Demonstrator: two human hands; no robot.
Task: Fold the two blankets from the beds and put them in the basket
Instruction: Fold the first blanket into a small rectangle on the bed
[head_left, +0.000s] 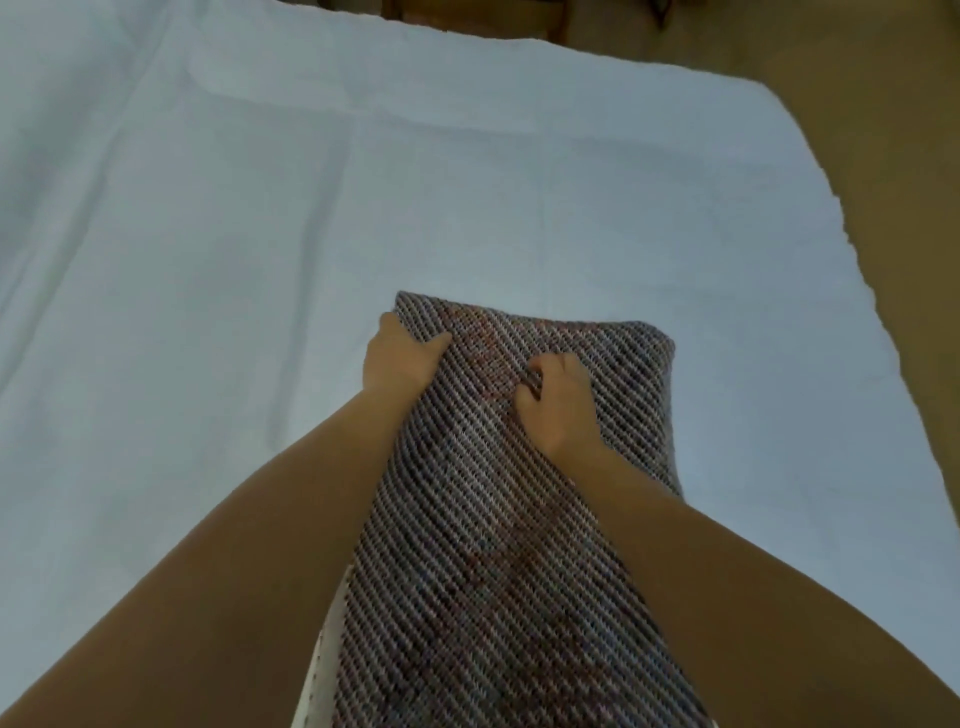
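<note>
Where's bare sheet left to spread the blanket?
Bare sheet runs left of the blanket to the frame edge, and beyond its far end to the sheet's far edge. A narrower strip lies along the sheet's right edge. Crowded: near middle, under blanket, left hand and right hand.

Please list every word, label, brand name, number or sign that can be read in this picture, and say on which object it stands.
There are none: no text can be read.
The striped blanket shows only its woven pattern, the white bed sheet is plain, and no tag shows beside the left hand or the right hand.
</note>
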